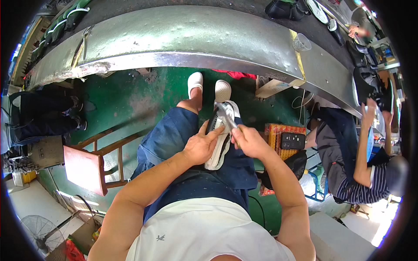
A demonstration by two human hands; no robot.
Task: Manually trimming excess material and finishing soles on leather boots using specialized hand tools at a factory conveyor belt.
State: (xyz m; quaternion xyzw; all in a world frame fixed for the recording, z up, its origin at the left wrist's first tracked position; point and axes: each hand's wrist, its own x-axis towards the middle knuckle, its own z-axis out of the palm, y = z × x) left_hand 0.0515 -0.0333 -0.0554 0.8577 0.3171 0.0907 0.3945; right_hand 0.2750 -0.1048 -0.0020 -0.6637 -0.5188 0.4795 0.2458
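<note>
White-soled shoe with a dark upper [220, 139] lies sole-side on the person's lap, on the dark blue apron, near frame centre. Left hand [201, 147] clamps it from 9 o'clock, fingers [216, 132] pressed together and curled over the shoe's rim, thumb on the near side. Right hand [249, 141] sits at 3 o'clock of the shoe, fingers closed in a fist around the handle of a grey metal pincer tool [226, 116]; the tool's head reaches to 12 o'clock over the shoe's toe end. Whether the head touches the shoe, can't tell.

Person's feet in white perforated clogs [209, 87] on the green painted floor [130, 100] at 12 o'clock of the lap. Long curved grey metal worktop [183, 39] runs across the top; clear plastic cup [301, 42] stands on it at 1 o'clock, contents can't tell. Dark shoe parts lie along the worktop's far edge at 1–2 o'clock.

Orange-yellow slatted plastic crate [278, 141] on the floor at 3 o'clock, just beside the right hand, with a black rectangular remote-like object [292, 141] on top; what's inside is hidden. Red-seated wooden stool [93, 167] at 9 o'clock. Another person in a striped shirt [361, 174] sits at 3–4 o'clock, arm raised to the worktop. White floor fan [37, 228] at 8 o'clock.
</note>
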